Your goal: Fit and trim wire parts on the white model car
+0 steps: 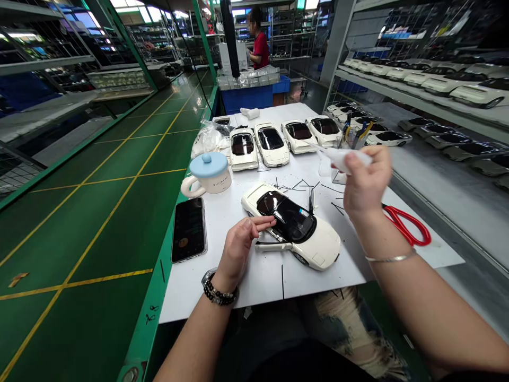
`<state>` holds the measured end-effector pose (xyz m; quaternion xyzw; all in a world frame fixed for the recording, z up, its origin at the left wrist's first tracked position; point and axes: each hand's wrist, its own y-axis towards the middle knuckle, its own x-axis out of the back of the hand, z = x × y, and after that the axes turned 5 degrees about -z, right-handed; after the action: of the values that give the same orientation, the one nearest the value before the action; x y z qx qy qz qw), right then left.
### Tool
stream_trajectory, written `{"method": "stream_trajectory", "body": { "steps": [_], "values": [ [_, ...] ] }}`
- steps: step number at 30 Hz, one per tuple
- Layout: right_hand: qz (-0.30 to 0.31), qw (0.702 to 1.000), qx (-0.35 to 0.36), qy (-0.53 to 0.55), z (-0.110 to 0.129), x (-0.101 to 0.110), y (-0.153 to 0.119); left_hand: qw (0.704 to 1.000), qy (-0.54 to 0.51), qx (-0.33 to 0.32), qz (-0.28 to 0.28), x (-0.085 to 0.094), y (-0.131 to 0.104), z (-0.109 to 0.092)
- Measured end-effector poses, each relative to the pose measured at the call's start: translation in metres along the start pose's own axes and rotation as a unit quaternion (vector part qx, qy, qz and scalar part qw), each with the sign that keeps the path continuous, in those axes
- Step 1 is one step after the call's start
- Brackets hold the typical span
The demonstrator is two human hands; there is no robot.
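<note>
A white model car [296, 225] with a black roof and windows sits on the white-covered table, both its doors swung out. My left hand [238, 246] is at the car's near side, two fingers stretched out with their tips at the roof edge, by the open near door [274, 246]. Nothing shows in that hand. Raised beyond the car's right side, my right hand [366, 178] is closed round a white squeeze bottle [341, 158] with a thin nozzle pointing left. Thin black strips [300, 184] lie scattered behind the car.
A lidded mug [217, 183] and a phone [189, 231] stand on the left. Red-handled scissors [409, 225] lie right, beside my forearm. Several white model cars [272, 144] line the back, near a holder with tools [352, 135]. Shelves [421, 90] carry more cars. A person in red [260, 48] is beyond.
</note>
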<state>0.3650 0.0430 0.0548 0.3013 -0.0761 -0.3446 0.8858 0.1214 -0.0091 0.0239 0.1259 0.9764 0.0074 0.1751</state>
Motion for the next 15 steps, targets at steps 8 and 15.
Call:
{"method": "stream_trajectory", "body": {
  "steps": [8,15],
  "values": [
    [0.192,0.940,-0.078,-0.271,-0.072,-0.028,0.020,1.000,0.027,0.008,0.013,0.002,0.000,0.000],
    [0.225,0.922,-0.097,-0.298,-0.087,-0.041,0.029,0.999,0.042,0.013,0.017,0.004,0.000,0.000]
  ]
}}
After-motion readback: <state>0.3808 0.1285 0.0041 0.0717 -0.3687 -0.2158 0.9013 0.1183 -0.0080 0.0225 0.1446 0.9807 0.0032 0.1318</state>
